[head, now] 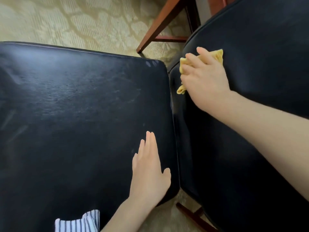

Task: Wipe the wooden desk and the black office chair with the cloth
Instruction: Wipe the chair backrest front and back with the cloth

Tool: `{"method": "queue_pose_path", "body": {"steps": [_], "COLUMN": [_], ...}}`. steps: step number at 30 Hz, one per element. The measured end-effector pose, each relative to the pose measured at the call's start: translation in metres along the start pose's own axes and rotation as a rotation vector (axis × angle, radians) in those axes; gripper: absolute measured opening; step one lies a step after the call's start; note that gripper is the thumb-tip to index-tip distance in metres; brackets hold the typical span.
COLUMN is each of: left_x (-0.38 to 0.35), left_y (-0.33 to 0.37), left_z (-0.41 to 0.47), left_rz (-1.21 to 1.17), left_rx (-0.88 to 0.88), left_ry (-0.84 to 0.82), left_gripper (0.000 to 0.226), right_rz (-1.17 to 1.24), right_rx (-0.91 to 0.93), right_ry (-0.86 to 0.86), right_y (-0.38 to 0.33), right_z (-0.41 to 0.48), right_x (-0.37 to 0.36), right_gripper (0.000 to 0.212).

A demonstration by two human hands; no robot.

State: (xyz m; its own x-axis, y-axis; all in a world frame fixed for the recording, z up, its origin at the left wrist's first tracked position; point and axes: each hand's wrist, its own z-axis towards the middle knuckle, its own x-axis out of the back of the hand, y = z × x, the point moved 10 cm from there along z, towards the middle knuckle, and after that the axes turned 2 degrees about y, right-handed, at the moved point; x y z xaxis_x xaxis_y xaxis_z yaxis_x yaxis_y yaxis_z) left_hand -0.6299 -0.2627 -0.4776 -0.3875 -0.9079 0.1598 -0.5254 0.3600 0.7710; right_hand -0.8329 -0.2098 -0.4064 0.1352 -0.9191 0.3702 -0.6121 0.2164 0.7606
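left hand [148, 171]: flat, fingers straight | right hand [204, 79]: arm extended, fingers clutching cloth [218, 56]

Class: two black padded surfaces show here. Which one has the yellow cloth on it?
The black pad on the right, where the right hand holds the yellow cloth; the other pad bears only the left hand, flat.
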Motion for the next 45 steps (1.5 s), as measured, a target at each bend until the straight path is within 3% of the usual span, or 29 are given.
{"method": "queue_pose_path", "body": {"steps": [3,11,23,31,40,45], "left_x": [0.007,0.015,0.016,-0.011,-0.037,-0.029], "left_y": [-0.006,-0.015,-0.008,0.055,0.086,0.096], "left_z": [0.005,0.005,0.007,-0.015,-0.072,-0.097], "left_rz": [-0.020,0.003,-0.025,-0.136,-0.080,-0.029], "left_rx": [0.009,0.003,-0.055,-0.161,-0.218,-0.236], "left_ry": [-0.011,-0.002,0.014,-0.115,-0.139,-0.117], "left_gripper": [0.096,0.095,0.084,0.084,0.079,0.074], "right_rz": [-0.043,-0.067,-0.207,0.018,0.337,0.552], "right_rx": [-0.026,0.067,0.448,0.553,0.341,0.122], "right_ry": [-0.110,-0.362,-0.481,-0.425,-0.158,0.150], "right_y": [0.003,-0.052,-0.180,-0.217,-0.149,-0.070], "right_z": [0.028,0.043,-0.122,-0.214,-0.276,-0.313], "right_x": [-0.004,-0.034,-0.076,-0.044,-0.001,0.025], "right_gripper": [0.023,0.048,0.061,0.058,0.052,0.054]}}
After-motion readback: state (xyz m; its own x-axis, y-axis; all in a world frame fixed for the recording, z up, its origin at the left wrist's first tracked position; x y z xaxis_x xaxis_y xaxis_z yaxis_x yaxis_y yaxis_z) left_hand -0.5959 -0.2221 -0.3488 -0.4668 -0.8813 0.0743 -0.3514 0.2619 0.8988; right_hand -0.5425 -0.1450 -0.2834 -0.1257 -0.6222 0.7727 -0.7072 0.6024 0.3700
